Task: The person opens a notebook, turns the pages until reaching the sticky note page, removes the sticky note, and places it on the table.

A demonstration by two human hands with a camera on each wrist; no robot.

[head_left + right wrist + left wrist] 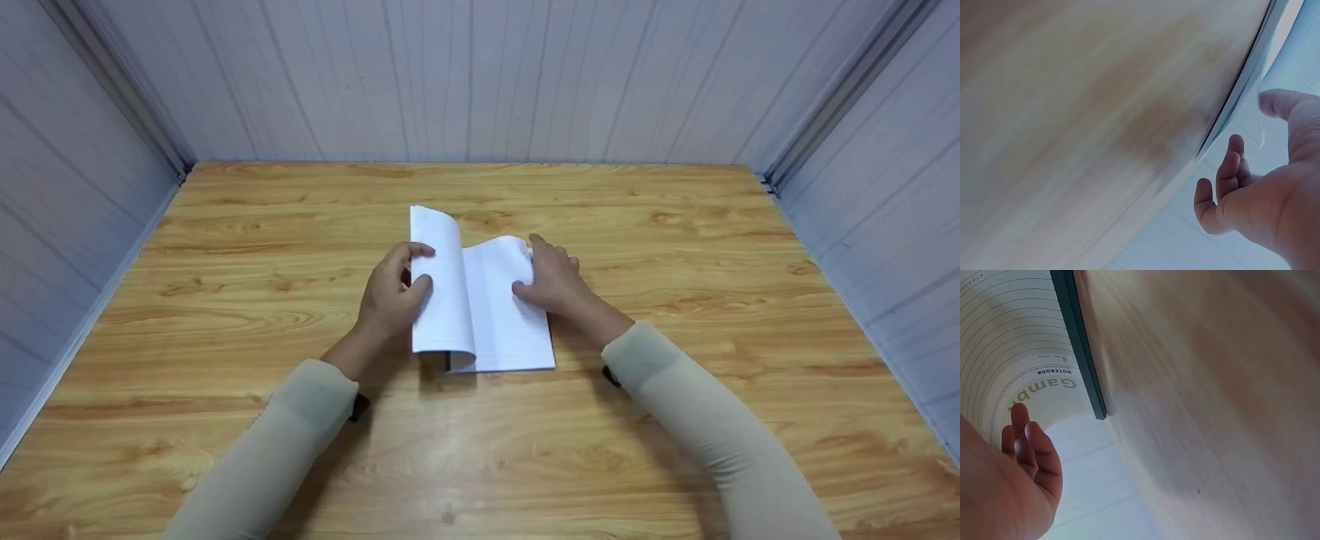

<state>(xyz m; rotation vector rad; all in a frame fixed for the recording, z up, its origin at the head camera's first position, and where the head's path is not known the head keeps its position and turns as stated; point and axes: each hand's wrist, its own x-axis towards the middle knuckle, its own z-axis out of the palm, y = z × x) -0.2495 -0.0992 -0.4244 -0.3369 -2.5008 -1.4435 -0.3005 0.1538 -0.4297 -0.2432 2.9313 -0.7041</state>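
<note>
An open notebook with white ruled pages lies at the middle of the table. My left hand grips its raised left part, thumb on the inner page and fingers behind, so the pages bow upward. In the left wrist view, those fingers lie against the pale cover, which has curved lines, the word NOTEBOOK and a dark spine strip. At the right edge, my right hand holds the right-hand pages, its thumb on the paper and its other fingers around the edge. The top right corner of the pages curls up there.
The wood-grain table extends around the notebook on all sides. Pale panelled walls border it at the back, left and right. Light sleeves cover both forearms, with a dark band piece showing at the left wrist.
</note>
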